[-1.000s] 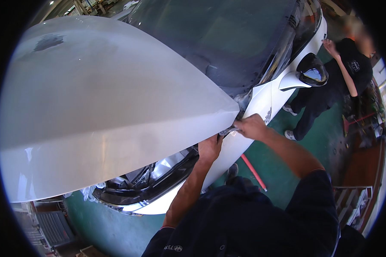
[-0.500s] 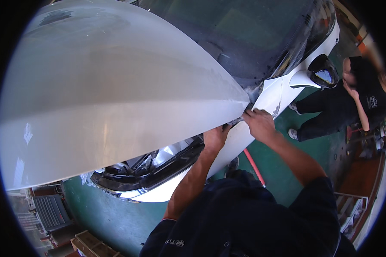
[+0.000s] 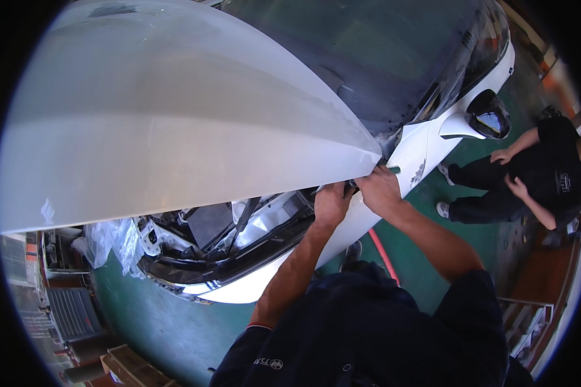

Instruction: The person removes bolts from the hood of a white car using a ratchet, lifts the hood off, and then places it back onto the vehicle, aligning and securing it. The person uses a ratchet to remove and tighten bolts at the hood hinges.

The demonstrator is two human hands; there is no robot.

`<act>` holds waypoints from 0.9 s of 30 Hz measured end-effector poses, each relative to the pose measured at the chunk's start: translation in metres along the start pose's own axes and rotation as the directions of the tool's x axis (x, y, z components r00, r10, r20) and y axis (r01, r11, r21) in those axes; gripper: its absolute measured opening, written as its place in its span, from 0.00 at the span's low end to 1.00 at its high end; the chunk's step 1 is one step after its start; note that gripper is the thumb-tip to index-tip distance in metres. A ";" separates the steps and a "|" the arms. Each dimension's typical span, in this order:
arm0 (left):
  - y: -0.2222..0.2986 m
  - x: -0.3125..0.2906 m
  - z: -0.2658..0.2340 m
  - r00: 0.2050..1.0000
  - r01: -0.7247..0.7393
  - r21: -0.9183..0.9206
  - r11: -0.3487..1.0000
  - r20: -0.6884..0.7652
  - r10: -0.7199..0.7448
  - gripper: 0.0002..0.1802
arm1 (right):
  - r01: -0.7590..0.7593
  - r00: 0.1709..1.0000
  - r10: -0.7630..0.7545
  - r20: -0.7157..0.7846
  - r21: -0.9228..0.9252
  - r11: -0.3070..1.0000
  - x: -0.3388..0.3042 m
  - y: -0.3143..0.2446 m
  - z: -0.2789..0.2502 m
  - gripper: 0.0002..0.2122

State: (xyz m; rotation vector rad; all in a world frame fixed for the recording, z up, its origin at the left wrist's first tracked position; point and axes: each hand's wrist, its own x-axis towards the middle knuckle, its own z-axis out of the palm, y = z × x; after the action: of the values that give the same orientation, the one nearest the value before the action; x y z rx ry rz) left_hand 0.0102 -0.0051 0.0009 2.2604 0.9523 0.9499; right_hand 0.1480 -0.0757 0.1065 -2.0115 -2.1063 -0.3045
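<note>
You stand at the front corner of a white car (image 3: 426,151), looking down over its raised hood (image 3: 174,122); the hood is a broad pale panel that fills the upper left of the view, its near edge running down to a corner just above your hands. Your left hand (image 3: 331,203) sits under that near edge, fingers curled up against the underside by the corner; whether it clamps anything there you cannot tell, since the fingertips are hidden. Your right hand (image 3: 379,190) lies just beside the left, touching the hood's corner where it meets the white fender (image 3: 368,222); its fingers are bent over the seam, and what they pinch, if anything, is hidden. Both forearms come up from your dark-sleeved torso at the lower edge. Below the hood the engine bay (image 3: 239,222) lies open, dark parts and a pale inner panel showing; crumpled clear plastic sheeting (image 3: 113,242) hangs at the left end of the bay. A black side mirror (image 3: 489,116) juts from the car at upper right; beyond it another person (image 3: 542,177) in dark clothes crouches on the green floor (image 3: 155,316), well apart from you; a red hose (image 3: 384,255) lies on the floor near your feet.
</note>
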 end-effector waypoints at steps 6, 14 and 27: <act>-0.003 -0.001 0.000 0.995 0.058 0.079 0.995 0.079 -0.064 0.24 | -0.528 0.775 0.231 0.589 0.402 0.748 0.003 -0.004 0.000 0.09; 0.000 0.002 -0.001 0.997 0.035 0.040 0.999 0.064 -0.038 0.25 | -0.368 0.848 0.230 0.477 0.219 0.904 0.010 -0.005 0.002 0.08; -0.001 0.002 -0.001 0.995 0.029 0.059 0.998 0.094 -0.035 0.28 | -0.411 0.814 0.263 0.518 0.193 0.891 0.006 -0.005 0.006 0.12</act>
State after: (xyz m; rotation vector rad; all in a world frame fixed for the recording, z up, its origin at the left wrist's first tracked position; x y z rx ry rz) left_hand 0.0099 -0.0034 0.0018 2.3086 0.9821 0.8034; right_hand 0.1425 -0.0682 0.1023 -2.3840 -1.8087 0.6038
